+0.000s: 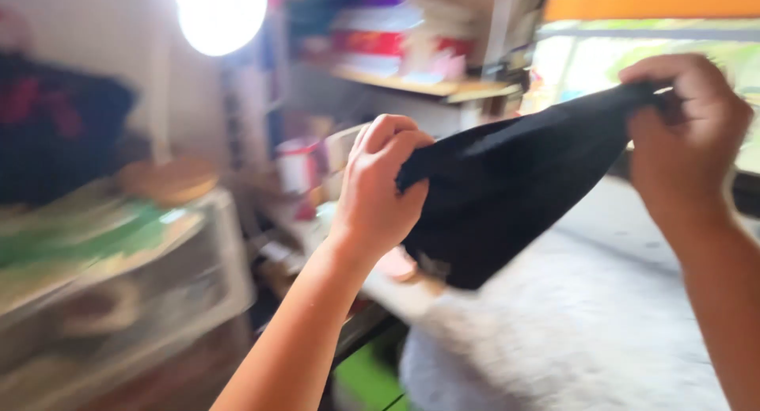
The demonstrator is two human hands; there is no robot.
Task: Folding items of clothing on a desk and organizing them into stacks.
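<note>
A black cloth is stretched in the air between both my hands, sagging to a point below its middle. My left hand pinches its left edge with the fingers curled over it. My right hand grips the upper right corner, higher and further right. Under the cloth lies a fluffy white surface. The whole view is blurred by motion.
A clear plastic drawer unit stands at the left with green items and a round wooden lid on top. A shelf with colourful boxes hangs behind. A bright round lamp shines above; a red-and-white jar stands behind my left hand.
</note>
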